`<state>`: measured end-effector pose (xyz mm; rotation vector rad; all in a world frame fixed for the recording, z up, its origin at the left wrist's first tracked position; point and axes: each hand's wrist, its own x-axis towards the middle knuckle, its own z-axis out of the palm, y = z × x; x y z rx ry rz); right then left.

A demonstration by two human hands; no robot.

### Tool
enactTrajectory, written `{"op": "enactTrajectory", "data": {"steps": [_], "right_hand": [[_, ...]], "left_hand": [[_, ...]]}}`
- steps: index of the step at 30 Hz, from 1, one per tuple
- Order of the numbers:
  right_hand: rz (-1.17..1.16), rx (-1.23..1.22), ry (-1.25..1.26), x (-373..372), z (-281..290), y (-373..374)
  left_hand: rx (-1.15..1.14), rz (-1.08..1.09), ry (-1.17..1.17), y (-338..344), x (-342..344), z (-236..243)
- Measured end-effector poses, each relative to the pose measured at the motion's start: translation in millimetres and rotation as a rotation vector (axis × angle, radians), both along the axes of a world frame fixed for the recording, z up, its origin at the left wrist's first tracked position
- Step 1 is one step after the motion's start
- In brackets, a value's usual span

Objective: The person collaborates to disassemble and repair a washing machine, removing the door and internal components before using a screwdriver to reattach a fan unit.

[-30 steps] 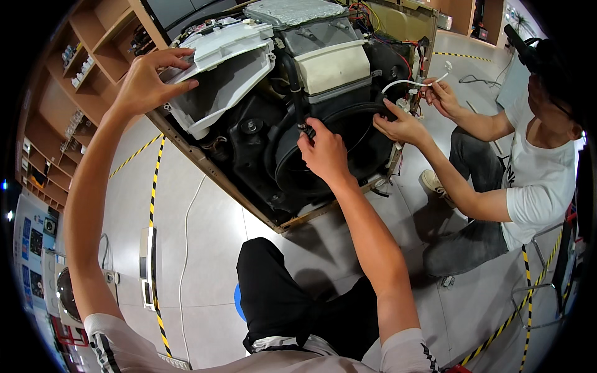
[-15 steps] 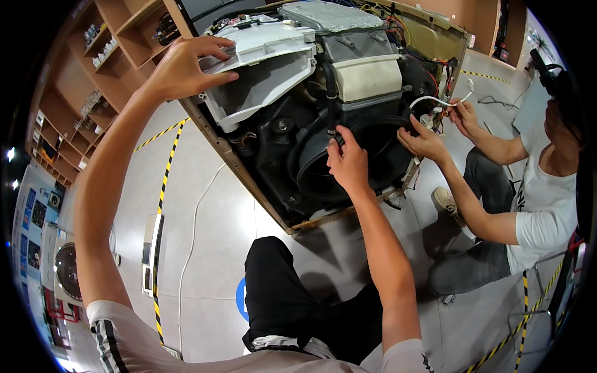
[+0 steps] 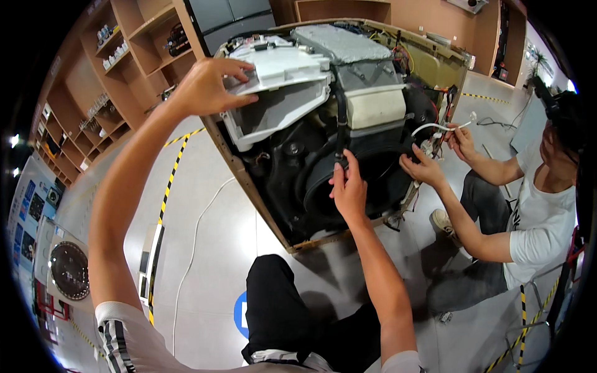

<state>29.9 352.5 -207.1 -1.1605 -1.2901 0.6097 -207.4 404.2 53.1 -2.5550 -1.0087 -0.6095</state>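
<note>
My left hand [image 3: 217, 87] grips the left side of a white plastic housing [image 3: 283, 73] on top of an opened appliance [image 3: 235, 168], thumb below the upper section and fingers higher up. My right hand [image 3: 349, 183] has its fingers closed around the lower end of a black hose [image 3: 341, 118], in front of the large black rubber ring [image 3: 314, 193]. Beside the hose are a cream block [image 3: 376, 107] and a silvery top plate [image 3: 336, 43]. To the right, a co-worker's hand [image 3: 420, 168] is at the ring; their other hand [image 3: 460, 140] holds a white cable [image 3: 429, 126].
The co-worker [image 3: 535, 236] crouches at the right beside a metal-legged stand. Wooden shelves [image 3: 140, 25] stand at the back left. A white cord [image 3: 199, 221] and striped tape [image 3: 168, 189] run along the floor. A round-doored machine [image 3: 68, 270] is at far left.
The view has shifted, so the appliance and hands appear lower and further right. My hands stay on the housing and hose; the co-worker still holds the cable.
</note>
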Motion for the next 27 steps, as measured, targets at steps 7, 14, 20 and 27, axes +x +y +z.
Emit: {"op": "enactTrajectory", "data": {"steps": [7, 14, 20, 27], "right_hand": [[-0.050, 0.061, 0.034, -10, -2, 0], [-0.036, 0.087, 0.114, -13, -9, 3], [0.023, 0.097, 0.108, -13, -10, 2], [0.057, 0.110, 0.009, -2, -24, -21]], "left_hand": [[0.060, 0.012, 0.070, 5, -7, -6], [-0.007, 0.001, -0.004, -11, 6, 0], [-0.070, 0.068, -0.043, -8, 7, -1], [-0.003, 0.061, 0.007, -8, 6, -3]]}}
